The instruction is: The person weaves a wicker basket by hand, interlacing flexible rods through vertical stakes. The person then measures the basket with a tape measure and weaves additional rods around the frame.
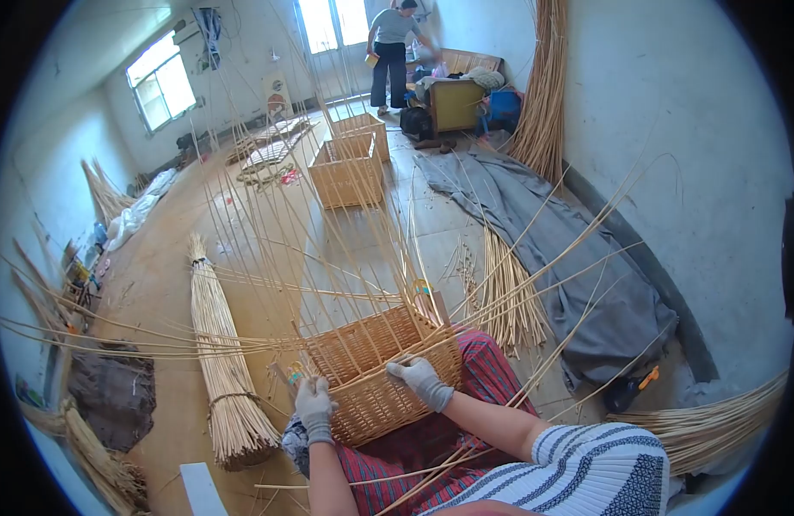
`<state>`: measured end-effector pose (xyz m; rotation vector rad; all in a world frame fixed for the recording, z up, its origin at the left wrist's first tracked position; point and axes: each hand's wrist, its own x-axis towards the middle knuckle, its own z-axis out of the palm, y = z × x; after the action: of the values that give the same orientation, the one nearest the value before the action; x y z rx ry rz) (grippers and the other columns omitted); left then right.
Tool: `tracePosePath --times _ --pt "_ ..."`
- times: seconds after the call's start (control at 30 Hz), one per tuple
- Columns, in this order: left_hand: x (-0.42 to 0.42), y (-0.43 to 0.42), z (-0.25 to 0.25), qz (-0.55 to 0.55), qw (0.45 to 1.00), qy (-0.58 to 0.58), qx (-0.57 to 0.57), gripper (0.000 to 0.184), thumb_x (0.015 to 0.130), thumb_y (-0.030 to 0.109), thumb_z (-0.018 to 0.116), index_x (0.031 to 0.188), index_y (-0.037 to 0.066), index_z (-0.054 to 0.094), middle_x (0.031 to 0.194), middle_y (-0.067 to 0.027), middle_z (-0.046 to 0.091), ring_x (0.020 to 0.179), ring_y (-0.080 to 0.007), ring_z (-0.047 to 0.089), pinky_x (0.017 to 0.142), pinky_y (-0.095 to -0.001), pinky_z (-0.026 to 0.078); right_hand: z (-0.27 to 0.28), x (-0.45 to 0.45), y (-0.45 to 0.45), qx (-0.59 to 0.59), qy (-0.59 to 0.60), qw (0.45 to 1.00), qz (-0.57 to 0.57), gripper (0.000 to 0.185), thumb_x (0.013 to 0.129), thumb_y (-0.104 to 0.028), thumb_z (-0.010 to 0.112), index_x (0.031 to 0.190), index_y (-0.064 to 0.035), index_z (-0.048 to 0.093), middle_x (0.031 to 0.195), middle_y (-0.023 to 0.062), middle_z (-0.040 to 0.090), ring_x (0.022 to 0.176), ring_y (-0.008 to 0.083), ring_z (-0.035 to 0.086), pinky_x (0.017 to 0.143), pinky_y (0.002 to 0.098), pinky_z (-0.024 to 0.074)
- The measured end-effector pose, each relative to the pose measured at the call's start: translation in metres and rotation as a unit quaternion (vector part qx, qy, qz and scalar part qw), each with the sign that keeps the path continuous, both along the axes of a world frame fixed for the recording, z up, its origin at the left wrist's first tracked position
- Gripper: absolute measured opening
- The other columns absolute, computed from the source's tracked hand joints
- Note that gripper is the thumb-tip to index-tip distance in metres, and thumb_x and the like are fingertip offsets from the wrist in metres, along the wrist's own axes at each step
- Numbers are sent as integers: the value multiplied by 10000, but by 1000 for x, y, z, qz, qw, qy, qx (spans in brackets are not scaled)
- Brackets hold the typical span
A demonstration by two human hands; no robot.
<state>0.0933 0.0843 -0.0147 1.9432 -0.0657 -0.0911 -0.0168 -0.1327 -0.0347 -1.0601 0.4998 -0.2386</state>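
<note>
A half-woven rectangular wicker basket [388, 404] rests on my lap, with long rods rising from its walls and spreading to both sides. My left hand [314, 408], in a grey-white glove, is closed at the basket's near left corner. On the near rim, the gloved fingers of my right hand [423, 381] are closed; whether they also pinch a single rod I cannot make out. Wooden pieces with small clamps [295, 373] show at the left end of the basket, and a similar clamp [423, 288] sits at the far right corner.
A tied bundle of rods [225, 370] lies on the left. Loose rods [504, 292] and a grey cloth [578, 284] lie to the right. Ahead stand woven boxes [345, 176]; a person [392, 52] stands at the back. More rods [543, 95] lean against the right wall.
</note>
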Motion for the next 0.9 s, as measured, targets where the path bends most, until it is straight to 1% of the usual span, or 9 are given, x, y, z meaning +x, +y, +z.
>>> tracePosePath --times 0.07,0.23,0.47,0.53,0.6,0.7,0.77,0.87,0.9 --pt "4 -3 -5 -29 999 41 -11 284 970 255 543 1007 -24 583 878 -152 693 483 -210 625 375 -314 492 -2 3 -1 -5 4 1000 -3 185 877 -182 711 971 -29 666 823 45 679 718 127 648 651 253 537" --pt "14 1 -26 -27 993 89 73 412 992 357 463 1012 -43 558 863 -151 688 480 -267 637 387 -356 522 -10 3 0 11 10 1000 -1 171 880 -168 705 964 -25 664 844 45 675 731 138 651 665 265 544" --pt "8 -2 -17 -10 979 171 -112 336 998 364 455 1047 32 460 869 -159 623 492 -281 646 342 -374 516 -1 0 5 25 7 999 -23 146 887 -140 693 976 -31 657 849 42 668 736 135 642 651 254 537" --pt "5 2 -11 -62 967 187 -159 221 956 238 553 978 78 402 810 -124 586 546 -274 661 395 -359 542 1 -2 6 31 3 999 -26 135 886 -132 691 968 -31 656 850 42 670 738 131 639 658 252 534" --pt "5 6 -14 -104 961 174 -187 318 870 54 659 934 112 352 766 -83 548 608 -266 670 461 -347 570 2 -1 8 38 -4 999 -29 124 885 -125 690 959 -32 655 851 42 671 740 126 636 665 250 531" --pt "4 2 -19 -87 965 162 -188 331 849 2 654 934 115 355 762 -76 540 574 -235 639 444 -342 547 8 0 10 14 9 999 -32 109 893 -132 684 937 -36 654 840 31 666 737 117 632 659 251 524" --pt "18 -2 -41 -79 964 152 -205 329 845 -11 645 931 119 355 764 -74 543 573 -217 623 439 -339 529 15 3 16 -107 -21 992 -70 146 894 -176 682 931 -41 641 842 59 655 742 149 623 671 278 520" --pt "31 -12 -85 -48 987 -21 -153 307 830 -70 602 900 118 370 684 -25 473 532 -145 510 425 -318 444 55 10 19 -582 -125 795 -118 122 861 -98 671 955 -55 606 851 107 643 794 199 631 720 347 512" --pt "22 -14 -58 -60 976 50 -205 287 830 -47 620 883 109 386 675 -9 444 525 -133 470 430 -307 425 62 25 22 -463 -118 873 -95 125 865 -95 669 960 -52 601 844 103 647 775 201 633 717 337 513"
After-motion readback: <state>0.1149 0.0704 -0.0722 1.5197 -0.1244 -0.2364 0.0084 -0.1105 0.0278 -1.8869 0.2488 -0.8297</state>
